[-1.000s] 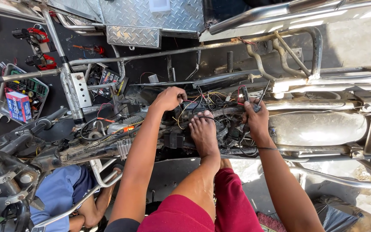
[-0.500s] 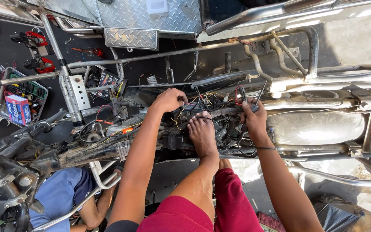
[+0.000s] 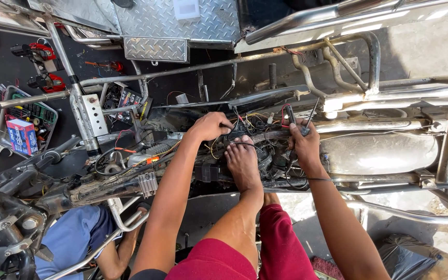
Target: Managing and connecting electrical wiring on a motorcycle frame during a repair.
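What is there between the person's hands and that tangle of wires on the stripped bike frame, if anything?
Nothing visible. The left hand is already on the wire bundle, and the right hand, holding a thin dark tool, sits at its other edge. A bare foot rests just below the wires, between both hands.

Blue-red box (image 3: 21,136) in wire basket (image 3: 1,101) w/ tools; red clamps (image 3: 42,51), maybe.

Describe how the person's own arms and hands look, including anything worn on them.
Both arms are bare from above the elbow down to the fingers; no sleeves reach into view. The left hand and the right hand wear no gloves, and no rings or watch can be seen. A thin dark band or cord seems to circle the right wrist. Red shorts cover the legs below.
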